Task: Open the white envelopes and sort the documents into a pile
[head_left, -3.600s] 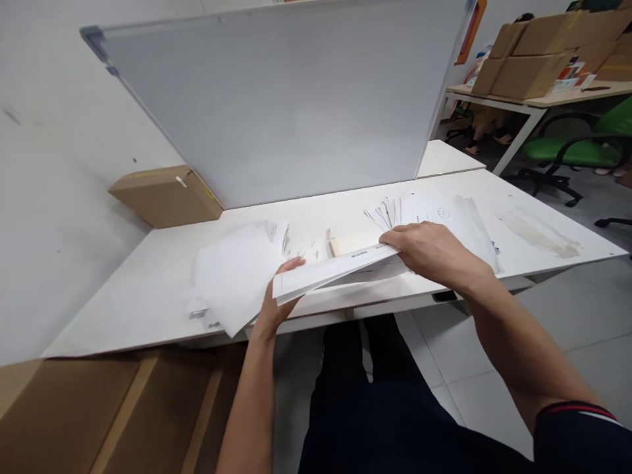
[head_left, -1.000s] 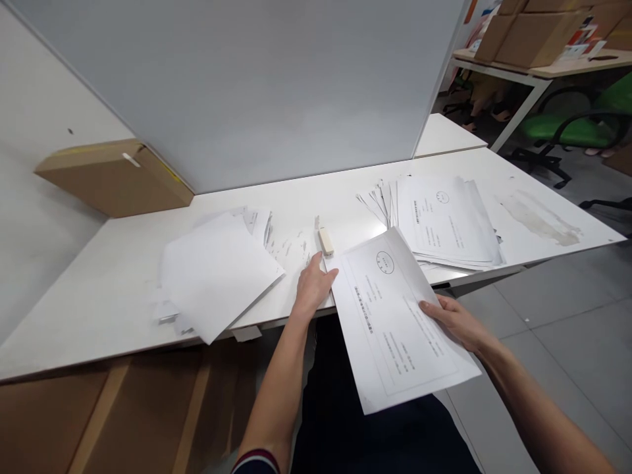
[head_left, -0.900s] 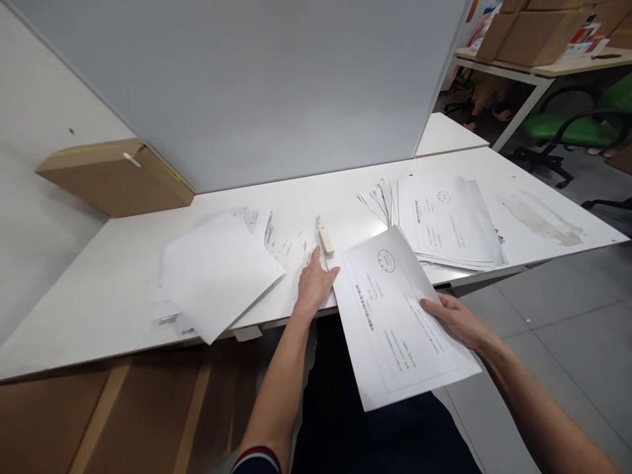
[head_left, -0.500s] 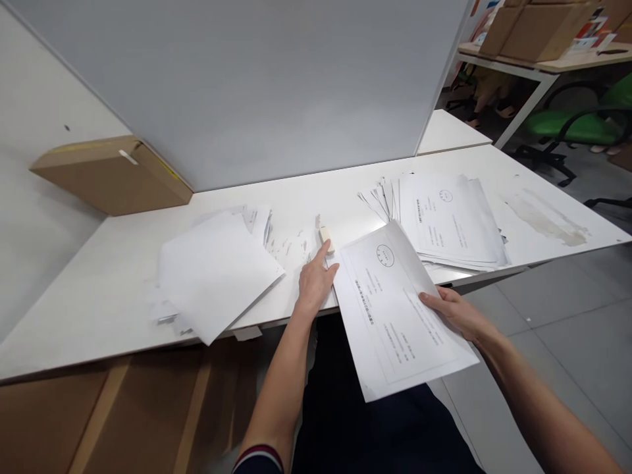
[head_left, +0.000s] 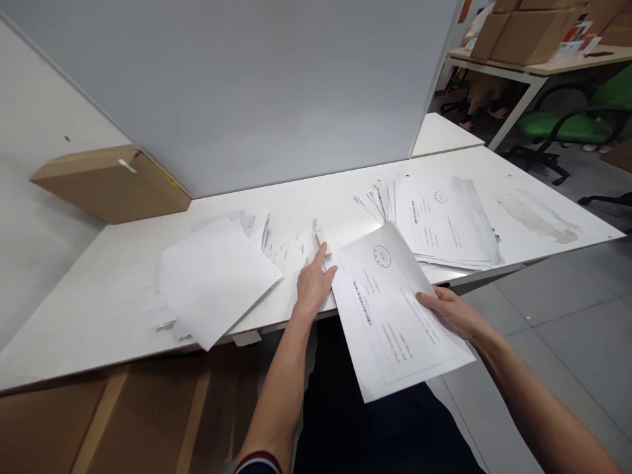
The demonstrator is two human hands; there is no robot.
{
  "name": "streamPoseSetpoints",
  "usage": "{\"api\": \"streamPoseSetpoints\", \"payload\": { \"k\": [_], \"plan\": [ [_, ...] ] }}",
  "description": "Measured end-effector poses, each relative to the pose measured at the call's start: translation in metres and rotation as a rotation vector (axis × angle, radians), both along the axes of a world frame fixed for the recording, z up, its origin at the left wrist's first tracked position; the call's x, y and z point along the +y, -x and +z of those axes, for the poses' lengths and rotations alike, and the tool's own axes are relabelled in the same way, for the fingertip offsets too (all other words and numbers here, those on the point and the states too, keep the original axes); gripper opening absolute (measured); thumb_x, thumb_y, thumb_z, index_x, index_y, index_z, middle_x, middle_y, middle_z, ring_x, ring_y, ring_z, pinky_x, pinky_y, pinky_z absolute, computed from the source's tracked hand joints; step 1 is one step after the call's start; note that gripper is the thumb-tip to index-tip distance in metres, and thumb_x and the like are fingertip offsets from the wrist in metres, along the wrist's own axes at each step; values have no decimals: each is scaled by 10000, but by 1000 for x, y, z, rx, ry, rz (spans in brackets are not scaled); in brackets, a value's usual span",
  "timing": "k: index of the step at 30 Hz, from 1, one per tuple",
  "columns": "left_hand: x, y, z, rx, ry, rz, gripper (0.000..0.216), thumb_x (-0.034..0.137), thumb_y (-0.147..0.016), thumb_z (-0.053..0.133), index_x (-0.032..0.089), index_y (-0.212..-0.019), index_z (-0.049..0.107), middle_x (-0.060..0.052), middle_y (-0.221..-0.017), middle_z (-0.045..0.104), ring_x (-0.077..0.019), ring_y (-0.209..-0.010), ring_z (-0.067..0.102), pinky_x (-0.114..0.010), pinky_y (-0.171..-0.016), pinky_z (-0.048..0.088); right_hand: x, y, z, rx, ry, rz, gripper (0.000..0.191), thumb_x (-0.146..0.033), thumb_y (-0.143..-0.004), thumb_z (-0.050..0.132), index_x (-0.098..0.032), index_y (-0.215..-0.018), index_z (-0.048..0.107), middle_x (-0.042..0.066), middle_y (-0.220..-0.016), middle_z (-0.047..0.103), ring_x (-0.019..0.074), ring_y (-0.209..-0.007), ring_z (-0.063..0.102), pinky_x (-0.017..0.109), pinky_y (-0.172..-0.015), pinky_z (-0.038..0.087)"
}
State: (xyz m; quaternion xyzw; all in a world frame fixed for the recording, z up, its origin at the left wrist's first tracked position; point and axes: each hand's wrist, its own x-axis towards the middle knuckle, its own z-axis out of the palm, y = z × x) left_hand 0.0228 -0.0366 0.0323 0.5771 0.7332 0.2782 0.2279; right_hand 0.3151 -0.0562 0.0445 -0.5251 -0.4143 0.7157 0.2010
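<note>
My right hand [head_left: 451, 315] grips a printed document [head_left: 390, 309] by its right edge; the sheets hang out over the front edge of the white table [head_left: 99, 309]. My left hand [head_left: 313, 284] lies on the table near that edge with its fingers stretched out, the forefinger touching a small cream staple remover [head_left: 322, 237]. A face-down pile of white sheets [head_left: 214, 280] sits to the left of that hand. A fanned stack of printed documents [head_left: 442, 220] lies to the right.
A large whiteboard [head_left: 247, 92] leans at the back of the table. A cardboard box [head_left: 111, 184] sits at the back left, and flat cardboard [head_left: 123, 408] lies below the table front. Further right stand a table with boxes [head_left: 533, 29] and a green chair [head_left: 567, 125].
The document came off the table into my right hand, over my lap. My left hand let go of the papers, settled flat and slid its forefinger onto the staple remover.
</note>
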Motion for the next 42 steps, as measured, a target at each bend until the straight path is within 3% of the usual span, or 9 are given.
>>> {"api": "streamPoseSetpoints", "payload": {
  "k": [8,14,23,25,28,32,36,39,42],
  "plan": [
    [-13,3,-3,-203,-39,87,742,408,-811,508,234,-1433,144,29,-588,632,-156,-583,594,-270,-636,429,9,-42,34,-180,-118,-164,303,-401,-757,615,-169,-952,634,106,-815,699,240,-673,661,346,-599,533],
    [-19,-1,-17,-70,-211,102,584,347,-845,451,199,-1388,297,29,-588,605,-137,-578,575,-252,-642,429,84,-94,49,-397,-367,-535,190,-313,-781,572,-185,-922,566,118,-844,684,211,-682,636,315,-587,487],
    [-33,-6,-33,117,-459,-20,306,264,-858,461,159,-1093,626,-33,-682,662,-113,-562,563,-225,-595,425,181,-106,24,-650,-377,-445,201,-370,-669,652,-223,-725,527,147,-761,621,307,-732,601,484,-623,455],
    [-45,1,-33,154,-525,-33,286,266,-858,476,164,-1075,633,-47,-753,682,-117,-602,579,-226,-618,434,186,-111,22,-830,-489,-463,292,-406,-609,707,-227,-744,520,141,-741,594,368,-839,576,542,-693,416],
    [-67,27,-27,341,-621,84,220,262,-827,533,173,-981,662,-54,-749,678,-153,-662,577,-276,-701,428,177,-108,25,-1073,-882,-488,370,-458,-651,679,-214,-893,540,135,-788,588,406,-958,534,583,-780,369],
    [-93,84,-11,491,-607,340,141,296,-768,596,167,-791,648,-68,-760,640,-204,-771,554,-352,-801,387,133,-66,33,-1064,-1089,-270,350,-424,-809,539,-188,-1066,572,157,-937,625,284,-770,603,476,-723,430],
    [-127,137,-5,364,-606,887,221,345,-750,584,152,-858,582,-62,-822,579,-204,-811,526,-381,-832,397,76,10,29,-707,-1199,-116,289,-330,-854,512,-155,-1069,596,123,-952,652,184,-702,615,334,-619,491],
    [-155,156,-16,-45,-403,1096,263,381,-742,593,149,-850,531,-42,-770,569,-182,-733,554,-374,-758,448,43,72,16,-456,-1286,122,219,-287,-875,484,-168,-1008,610,85,-893,662,162,-669,614,307,-603,497],
    [-172,156,-31,-763,-233,1050,251,391,-804,523,140,-818,523,-52,-712,607,-162,-649,603,-340,-663,490,27,130,6,-320,-1355,374,224,-245,-894,439,-168,-1030,600,92,-943,645,166,-707,613,300,-626,491]
  ]
}}
